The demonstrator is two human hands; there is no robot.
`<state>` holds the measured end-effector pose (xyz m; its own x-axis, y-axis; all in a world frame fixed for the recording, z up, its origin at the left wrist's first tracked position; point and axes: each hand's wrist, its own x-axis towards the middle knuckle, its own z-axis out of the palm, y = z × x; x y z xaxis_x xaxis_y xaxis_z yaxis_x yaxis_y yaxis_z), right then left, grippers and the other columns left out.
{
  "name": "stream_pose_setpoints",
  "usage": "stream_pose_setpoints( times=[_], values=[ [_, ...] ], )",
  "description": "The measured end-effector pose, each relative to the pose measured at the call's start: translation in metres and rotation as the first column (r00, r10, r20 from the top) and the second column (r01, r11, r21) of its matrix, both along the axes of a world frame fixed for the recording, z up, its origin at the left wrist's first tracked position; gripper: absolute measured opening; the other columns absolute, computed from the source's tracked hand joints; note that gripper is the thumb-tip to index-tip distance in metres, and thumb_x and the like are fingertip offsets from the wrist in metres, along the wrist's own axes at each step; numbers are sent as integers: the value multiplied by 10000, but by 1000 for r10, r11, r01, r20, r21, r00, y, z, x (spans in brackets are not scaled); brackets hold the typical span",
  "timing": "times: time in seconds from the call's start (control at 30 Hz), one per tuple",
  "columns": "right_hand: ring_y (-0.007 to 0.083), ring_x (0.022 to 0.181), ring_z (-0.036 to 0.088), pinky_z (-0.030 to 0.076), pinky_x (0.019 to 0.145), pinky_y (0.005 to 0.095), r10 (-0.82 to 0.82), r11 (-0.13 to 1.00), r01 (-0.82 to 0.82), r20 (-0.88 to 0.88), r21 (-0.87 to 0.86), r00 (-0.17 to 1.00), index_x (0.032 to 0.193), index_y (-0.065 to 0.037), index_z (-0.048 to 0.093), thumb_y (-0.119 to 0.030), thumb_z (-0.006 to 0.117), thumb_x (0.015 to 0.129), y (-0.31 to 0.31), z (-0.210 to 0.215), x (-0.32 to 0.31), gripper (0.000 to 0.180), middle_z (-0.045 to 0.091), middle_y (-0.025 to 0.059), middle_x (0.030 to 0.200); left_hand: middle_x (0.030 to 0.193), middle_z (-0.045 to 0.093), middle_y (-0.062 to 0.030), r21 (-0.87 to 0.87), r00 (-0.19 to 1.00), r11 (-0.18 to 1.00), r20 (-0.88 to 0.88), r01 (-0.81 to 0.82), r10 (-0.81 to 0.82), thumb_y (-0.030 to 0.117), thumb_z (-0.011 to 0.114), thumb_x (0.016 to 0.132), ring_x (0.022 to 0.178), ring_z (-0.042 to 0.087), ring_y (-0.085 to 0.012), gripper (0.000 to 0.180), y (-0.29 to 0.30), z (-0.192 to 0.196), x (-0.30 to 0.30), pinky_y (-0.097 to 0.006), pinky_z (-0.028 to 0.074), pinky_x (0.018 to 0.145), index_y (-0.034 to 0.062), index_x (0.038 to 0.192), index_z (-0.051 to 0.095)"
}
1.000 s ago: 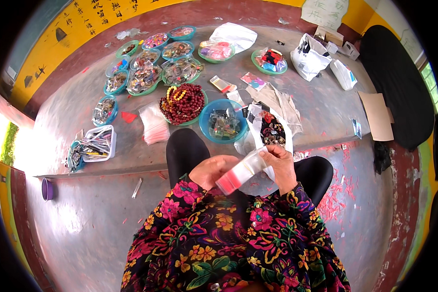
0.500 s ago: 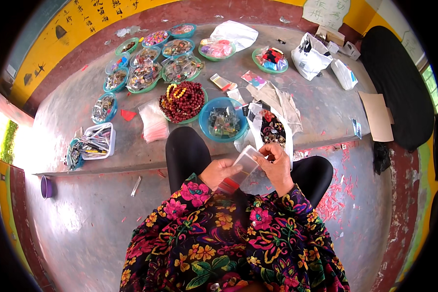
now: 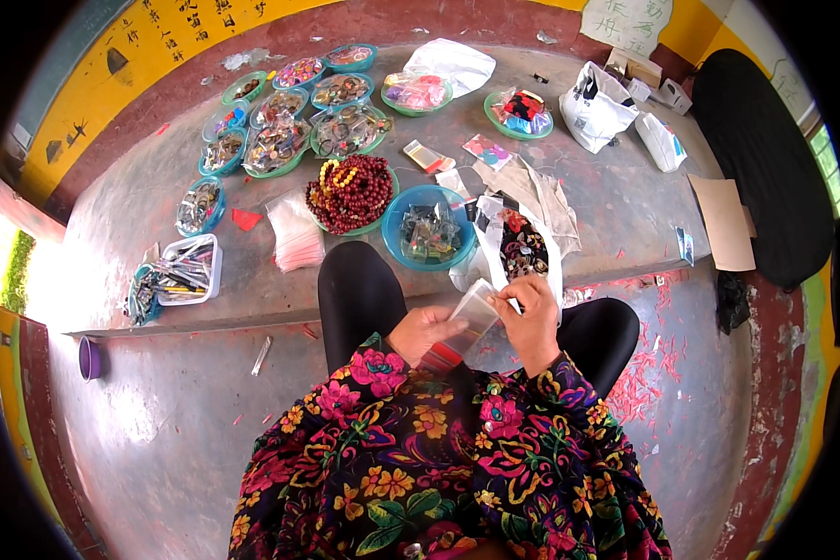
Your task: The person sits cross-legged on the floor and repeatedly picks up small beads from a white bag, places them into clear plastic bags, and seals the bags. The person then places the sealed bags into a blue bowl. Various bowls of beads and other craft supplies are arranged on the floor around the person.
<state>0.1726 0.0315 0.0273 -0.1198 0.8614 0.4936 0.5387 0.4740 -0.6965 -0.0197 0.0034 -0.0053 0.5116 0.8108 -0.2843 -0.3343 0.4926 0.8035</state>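
Observation:
My left hand is closed on clear plastic bags with a red strip near their lower end, its thumb lying across them. Over my lap, the fingertips of my right hand pinch the bags' upper right edge. Just beyond my hands stands an open white sack with small dark and red pieces inside. A blue bowl beside it holds small clear packets. Whether anything is inside the bags I hold cannot be made out.
A basket heaped with dark red beads sits beyond my left knee, near a stack of clear bags. Several bowls of packets stand farther back. A white tub of pen-like items lies left. Red scraps litter the lower floor at right.
My right hand's fingers have drawn closer together at the bags' upper edge. The bags tilt slightly differently; my left hand stays nearly in place.

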Motion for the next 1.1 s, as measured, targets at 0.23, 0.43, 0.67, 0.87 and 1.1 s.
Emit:
stream_pose_setpoints(
  times=[0.23, 0.43, 0.67, 0.87, 1.1],
  values=[
    [257, 684, 547, 413, 618, 350, 61, 959, -121, 233, 256, 971, 751, -72, 602, -112, 704, 675, -6, 12, -3, 133, 559, 60, 735, 981, 622, -74, -226, 978, 970, 165, -86, 125, 70, 550, 870, 831, 609, -134, 268, 1, -1, 3, -257, 501, 733, -29, 1119, 538],
    [257, 666, 547, 431, 581, 341, 77, 997, -77, 50, 7, 996, 742, -57, 619, -102, 708, 673, -5, -1, -6, 121, 569, 63, 716, 974, 618, -71, -180, 969, 982, 227, -57, 98, 74, 557, 866, 811, 609, -126, 263, 1, 0, 1, -259, 504, 718, -17, 1112, 534],
    [253, 652, 541, 431, 572, 339, 91, 982, -104, 85, 156, 992, 755, -59, 638, -81, 699, 677, -2, -2, -6, 101, 567, 61, 694, 969, 617, -73, -142, 972, 987, 214, -70, 100, 54, 544, 864, 807, 607, -131, 268, 0, 1, 2, -260, 500, 713, -20, 1120, 520],
    [223, 629, 530, 400, 587, 336, 40, 957, -127, 316, 262, 948, 921, -76, 617, -101, 652, 718, -4, 3, -7, 207, 557, 39, 677, 1034, 608, -65, -102, 981, 994, 182, -47, 65, 85, 545, 867, 902, 583, -122, 339, -1, -8, 1, -260, 451, 823, -23, 1185, 501],
    [234, 603, 539, 392, 614, 341, 52, 940, -184, 416, 286, 908, 902, -62, 563, -78, 657, 703, -8, 10, -8, 221, 555, 44, 644, 1030, 606, -70, -182, 978, 983, 204, -10, 48, 82, 544, 867, 870, 600, -127, 349, -1, -10, -1, -268, 474, 789, -20, 1197, 494]
  ],
)
